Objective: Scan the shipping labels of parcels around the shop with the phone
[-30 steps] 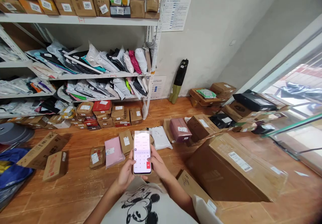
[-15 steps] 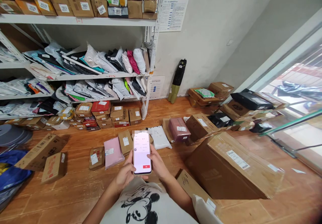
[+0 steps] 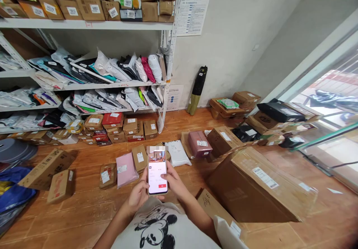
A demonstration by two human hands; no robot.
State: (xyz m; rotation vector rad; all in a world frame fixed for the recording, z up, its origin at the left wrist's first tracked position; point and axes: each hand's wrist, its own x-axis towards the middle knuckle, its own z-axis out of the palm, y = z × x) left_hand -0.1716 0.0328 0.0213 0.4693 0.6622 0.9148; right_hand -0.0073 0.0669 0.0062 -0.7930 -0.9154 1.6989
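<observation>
Upright in front of my body is a smartphone (image 3: 157, 178), its lit screen showing a camera picture at the top and a white form with a red button below. My left hand (image 3: 140, 191) is closed round its left edge, the thumb resting by the lower screen. On the other edge my right hand (image 3: 173, 182) grips it too, with the thumb over the screen. Beyond the phone on the floor lie a pink parcel (image 3: 126, 169), a small brown box (image 3: 107, 176), another brown box (image 3: 139, 157) and a white plastic mailer (image 3: 178, 153).
A white shelving rack (image 3: 112, 24) full of labelled boxes and bagged parcels stands at the back left. A large carton (image 3: 251, 189) sits close on my right. Against the wall leans a long black-and-green bag (image 3: 197, 90). A glass door (image 3: 330, 133) is at far right.
The phone screen has switched from a mostly blank pale page to one with a camera picture at the top. My right thumb has shifted slightly. Both hands still hold the phone.
</observation>
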